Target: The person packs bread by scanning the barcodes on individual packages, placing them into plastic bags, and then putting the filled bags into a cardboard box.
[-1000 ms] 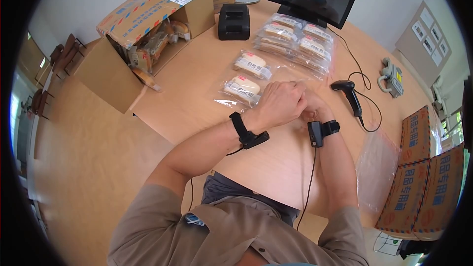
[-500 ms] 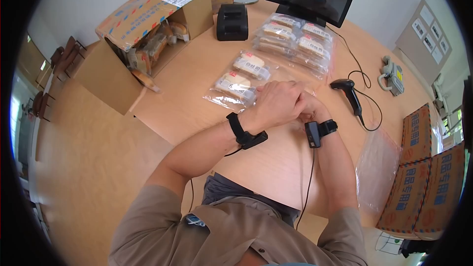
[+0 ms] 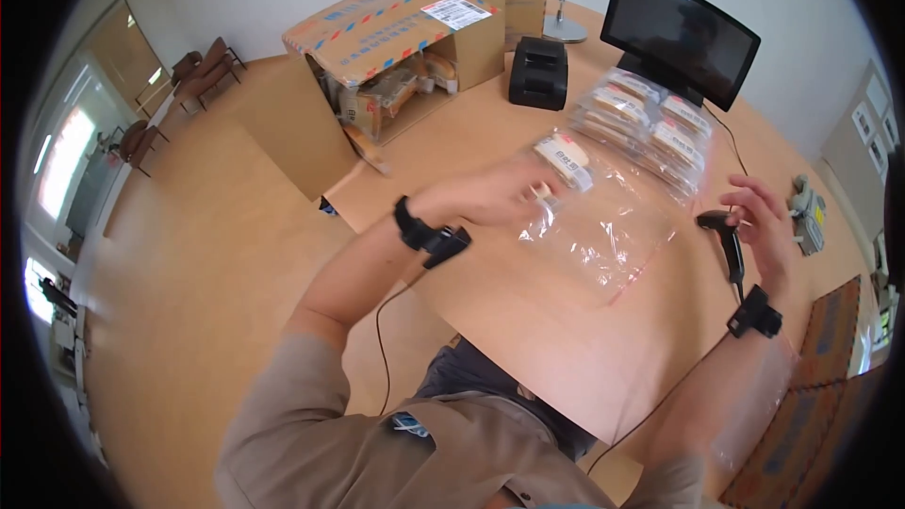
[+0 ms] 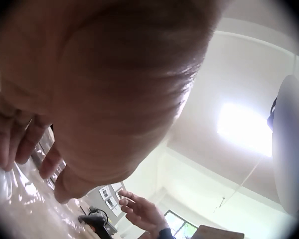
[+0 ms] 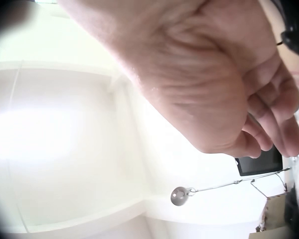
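My left hand [image 3: 504, 196] is at the left edge of a clear plastic bag [image 3: 599, 240], its blurred fingers bent loosely over a wrapped bread pack. Another wrapped bread pack [image 3: 564, 160] lies just above it. In the left wrist view the fingers of the left hand [image 4: 94, 94] point down to shiny plastic [image 4: 27, 199]; whether they touch it I cannot tell. My right hand [image 3: 762, 231] is raised beside the black scanner [image 3: 726, 238], fingers apart and slightly bent. Nothing shows in the right hand [image 5: 209, 84] in the right wrist view.
Stacked bread packs [image 3: 674, 146] lie before the monitor [image 3: 681, 33]. A black printer [image 3: 539, 73] stands left of them, beside an open carton [image 3: 391, 33] of bread. A telephone [image 3: 809, 217] is at the right; more cartons [image 3: 801, 443] are below.
My hands, together before, have moved apart: the left toward the bread packs, the right out to the scanner. The head view has turned left, and the bag between the hands now shows.
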Action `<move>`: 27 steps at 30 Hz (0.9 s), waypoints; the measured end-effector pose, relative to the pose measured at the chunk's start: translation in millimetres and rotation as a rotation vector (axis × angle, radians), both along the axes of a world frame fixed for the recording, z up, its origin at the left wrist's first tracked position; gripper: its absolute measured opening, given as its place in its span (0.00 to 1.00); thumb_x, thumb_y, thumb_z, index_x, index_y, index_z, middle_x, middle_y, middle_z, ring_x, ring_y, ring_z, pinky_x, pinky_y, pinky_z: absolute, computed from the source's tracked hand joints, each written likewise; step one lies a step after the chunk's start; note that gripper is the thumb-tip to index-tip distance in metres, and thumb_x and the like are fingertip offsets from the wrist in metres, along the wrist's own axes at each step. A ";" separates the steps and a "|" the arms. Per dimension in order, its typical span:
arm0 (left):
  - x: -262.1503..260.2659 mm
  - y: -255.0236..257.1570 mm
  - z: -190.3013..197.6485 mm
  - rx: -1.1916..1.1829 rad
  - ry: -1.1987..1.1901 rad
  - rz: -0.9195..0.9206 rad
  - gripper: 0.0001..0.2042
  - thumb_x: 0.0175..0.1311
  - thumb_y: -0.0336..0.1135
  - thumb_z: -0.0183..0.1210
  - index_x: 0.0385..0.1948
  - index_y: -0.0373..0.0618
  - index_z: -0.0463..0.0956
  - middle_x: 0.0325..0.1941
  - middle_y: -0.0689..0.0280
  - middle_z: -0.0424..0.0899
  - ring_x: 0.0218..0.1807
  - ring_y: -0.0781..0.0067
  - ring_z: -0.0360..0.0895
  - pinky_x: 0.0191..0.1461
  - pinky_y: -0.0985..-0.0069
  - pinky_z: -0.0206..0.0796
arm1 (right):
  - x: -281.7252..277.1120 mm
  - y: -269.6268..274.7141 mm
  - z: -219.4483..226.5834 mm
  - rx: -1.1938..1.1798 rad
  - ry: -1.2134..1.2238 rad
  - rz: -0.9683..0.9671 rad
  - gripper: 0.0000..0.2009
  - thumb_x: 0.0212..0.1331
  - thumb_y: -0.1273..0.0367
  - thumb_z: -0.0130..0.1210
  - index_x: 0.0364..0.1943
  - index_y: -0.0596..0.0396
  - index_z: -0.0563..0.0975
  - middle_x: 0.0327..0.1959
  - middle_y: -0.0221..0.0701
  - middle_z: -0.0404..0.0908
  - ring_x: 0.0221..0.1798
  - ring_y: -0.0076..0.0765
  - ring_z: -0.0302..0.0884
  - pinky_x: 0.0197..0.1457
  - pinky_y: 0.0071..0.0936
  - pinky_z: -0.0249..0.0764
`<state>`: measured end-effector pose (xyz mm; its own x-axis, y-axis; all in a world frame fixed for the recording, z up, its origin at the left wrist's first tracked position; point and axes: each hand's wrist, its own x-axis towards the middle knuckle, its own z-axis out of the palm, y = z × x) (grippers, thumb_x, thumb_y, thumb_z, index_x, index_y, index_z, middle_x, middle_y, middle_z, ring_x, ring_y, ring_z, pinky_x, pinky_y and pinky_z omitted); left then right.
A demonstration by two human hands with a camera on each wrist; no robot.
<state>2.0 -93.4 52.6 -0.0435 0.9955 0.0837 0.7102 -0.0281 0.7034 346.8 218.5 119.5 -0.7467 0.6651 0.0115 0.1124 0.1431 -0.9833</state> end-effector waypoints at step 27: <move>-28.1 2.1 80.5 0.059 -0.306 0.321 0.14 0.72 0.35 0.71 0.53 0.40 0.82 0.44 0.69 0.90 0.42 0.81 0.86 0.43 0.77 0.78 | 18.0 63.1 -61.4 0.616 -0.650 -0.367 0.29 0.47 0.53 0.80 0.46 0.64 0.89 0.45 0.48 0.93 0.50 0.50 0.92 0.56 0.41 0.85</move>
<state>-26.1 -91.3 133.1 -0.3808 0.9216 0.0748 0.4493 0.1137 0.8861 364.8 281.6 58.1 -0.4770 0.8738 0.0946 0.7484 0.4602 -0.4776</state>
